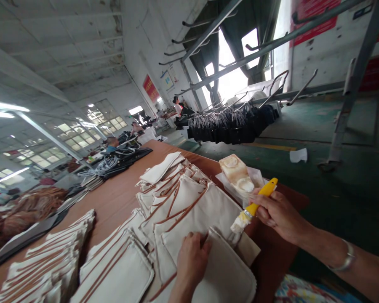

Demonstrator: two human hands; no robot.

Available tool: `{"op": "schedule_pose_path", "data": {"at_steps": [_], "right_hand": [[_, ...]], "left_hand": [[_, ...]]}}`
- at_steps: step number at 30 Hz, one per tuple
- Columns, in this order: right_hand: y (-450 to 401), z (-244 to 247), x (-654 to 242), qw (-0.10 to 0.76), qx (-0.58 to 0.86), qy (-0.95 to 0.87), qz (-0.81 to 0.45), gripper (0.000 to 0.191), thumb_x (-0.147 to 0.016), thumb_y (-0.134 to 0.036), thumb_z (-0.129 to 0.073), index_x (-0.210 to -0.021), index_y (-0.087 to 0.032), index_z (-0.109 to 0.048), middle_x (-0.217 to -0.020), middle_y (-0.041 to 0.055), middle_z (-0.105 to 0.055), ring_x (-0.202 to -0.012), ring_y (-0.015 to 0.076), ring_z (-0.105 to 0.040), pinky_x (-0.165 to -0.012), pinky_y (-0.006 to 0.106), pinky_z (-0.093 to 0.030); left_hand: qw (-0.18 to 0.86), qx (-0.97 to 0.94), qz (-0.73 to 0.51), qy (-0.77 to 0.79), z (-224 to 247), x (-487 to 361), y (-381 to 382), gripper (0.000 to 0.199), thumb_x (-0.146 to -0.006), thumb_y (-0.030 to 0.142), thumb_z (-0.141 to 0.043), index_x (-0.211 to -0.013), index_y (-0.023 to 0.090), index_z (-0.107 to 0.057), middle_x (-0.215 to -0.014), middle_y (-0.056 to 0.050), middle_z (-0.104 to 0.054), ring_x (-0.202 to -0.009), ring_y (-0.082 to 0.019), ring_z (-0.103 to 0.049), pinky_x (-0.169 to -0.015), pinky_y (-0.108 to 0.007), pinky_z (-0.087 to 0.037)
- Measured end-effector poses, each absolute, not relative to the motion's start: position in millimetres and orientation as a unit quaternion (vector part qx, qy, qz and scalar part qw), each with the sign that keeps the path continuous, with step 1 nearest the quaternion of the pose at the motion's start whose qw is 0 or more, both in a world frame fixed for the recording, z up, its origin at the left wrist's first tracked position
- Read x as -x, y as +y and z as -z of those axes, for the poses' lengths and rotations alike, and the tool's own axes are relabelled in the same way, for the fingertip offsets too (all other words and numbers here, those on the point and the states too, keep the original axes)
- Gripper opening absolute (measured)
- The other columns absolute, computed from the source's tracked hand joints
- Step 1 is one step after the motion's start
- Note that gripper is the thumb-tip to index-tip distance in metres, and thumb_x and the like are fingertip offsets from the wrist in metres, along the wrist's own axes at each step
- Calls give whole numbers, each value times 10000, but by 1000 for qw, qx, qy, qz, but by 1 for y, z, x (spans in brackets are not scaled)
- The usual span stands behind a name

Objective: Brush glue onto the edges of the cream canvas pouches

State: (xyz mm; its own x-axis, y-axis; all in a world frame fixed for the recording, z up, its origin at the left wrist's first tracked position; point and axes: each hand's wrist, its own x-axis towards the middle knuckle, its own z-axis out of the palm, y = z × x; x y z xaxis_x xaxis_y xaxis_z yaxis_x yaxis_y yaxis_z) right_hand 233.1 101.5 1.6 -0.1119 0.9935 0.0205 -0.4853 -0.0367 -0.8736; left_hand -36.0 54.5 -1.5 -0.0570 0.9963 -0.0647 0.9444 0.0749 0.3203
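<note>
My right hand (273, 210) is closed around a yellow-handled brush (260, 197), its pale bristles coated with whitish stuff. The bristle end hovers near the edge of a cream panel with brown trim (205, 206). My left hand (194, 256) rests on the cream pieces, fingers curled at the upper edge of the nearest panel (227, 269); whether they pinch that edge is hard to see. Just beyond the brush stands a stained, cut-open plastic container (235, 170) with whitish residue, on white sheets at the table's right side.
More stacked cream pieces (50, 256) lie on the brown table (120, 189) to the left. Brown bundles (34, 210) and black straps are farther left. Beyond the table's right edge, a metal rack (353, 92) holds black items (230, 126). Several people are in the distance.
</note>
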Motion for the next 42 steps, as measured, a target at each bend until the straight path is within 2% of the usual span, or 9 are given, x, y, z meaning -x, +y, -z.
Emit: {"op": "schedule_pose_path", "data": {"at_steps": [3,6,11,17,20,24,29,37,42], "right_hand": [[102,-4,-222,564,341,-413,-629,294,-847,-427,-666,-821,-164,-536,-438,-99,-341,-384,62,-215,-406,216,-136],[101,-12,-215,551,335,-446,-621,307,-845,-437,-658,-780,-167,-525,-465,-89,-343,-409,68,-234,-412,219,-157],[91,-17,-206,507,327,-552,-575,317,-858,-449,-640,-749,-172,-532,-543,-58,-385,-474,99,-324,-435,228,-254],[94,-14,-201,513,337,-640,-463,285,-898,-393,-587,-719,-175,-551,-631,-9,-515,-601,156,-482,-598,269,-398],[97,-20,-208,532,348,-629,-447,258,-907,-372,-577,-745,-172,-569,-654,-5,-529,-621,159,-491,-613,268,-399],[93,-24,-211,507,333,-633,-482,237,-902,-352,-588,-749,-174,-555,-616,-25,-482,-575,141,-445,-565,254,-371],[91,-23,-208,502,341,-641,-470,245,-898,-353,-592,-736,-173,-553,-621,-17,-496,-589,148,-465,-583,261,-380],[84,-18,-208,491,329,-668,-452,246,-908,-334,-569,-728,-167,-560,-618,-16,-509,-579,141,-477,-576,256,-383],[92,-23,-221,522,352,-647,-430,248,-917,-359,-571,-767,-162,-581,-626,-21,-505,-578,134,-467,-570,249,-381]], "left_hand": [[186,-676,-126,702,2,30,49,147,-834,275,-571,-788,191,-683,-828,-22,-629,-760,-157,-613,-672,-235,-423],[241,-662,-197,682,0,23,41,149,-814,252,-579,-779,182,-706,-790,-13,-593,-743,-155,-604,-671,-233,-434],[266,-647,-258,666,-5,13,28,169,-798,299,-610,-772,187,-734,-749,-7,-544,-670,-147,-552,-622,-246,-404],[282,-638,-313,645,1,8,19,207,-752,371,-659,-720,181,-736,-716,0,-518,-622,-135,-532,-573,-235,-390],[297,-632,-313,644,4,10,18,270,-756,434,-657,-741,179,-746,-723,-3,-522,-625,-133,-528,-571,-233,-388],[303,-633,-308,642,3,8,17,312,-754,480,-654,-745,183,-747,-722,-2,-517,-631,-133,-522,-582,-233,-388],[301,-636,-325,632,2,3,13,393,-748,562,-656,-717,179,-738,-704,-7,-515,-618,-130,-508,-574,-232,-399],[297,-640,-318,633,7,5,9,374,-757,548,-679,-740,181,-744,-719,-1,-507,-609,-122,-505,-564,-226,-393],[210,-697,-336,597,15,3,-1,317,-869,476,-604,-775,196,-720,-724,-7,-539,-590,-107,-518,-551,-206,-410]]}}
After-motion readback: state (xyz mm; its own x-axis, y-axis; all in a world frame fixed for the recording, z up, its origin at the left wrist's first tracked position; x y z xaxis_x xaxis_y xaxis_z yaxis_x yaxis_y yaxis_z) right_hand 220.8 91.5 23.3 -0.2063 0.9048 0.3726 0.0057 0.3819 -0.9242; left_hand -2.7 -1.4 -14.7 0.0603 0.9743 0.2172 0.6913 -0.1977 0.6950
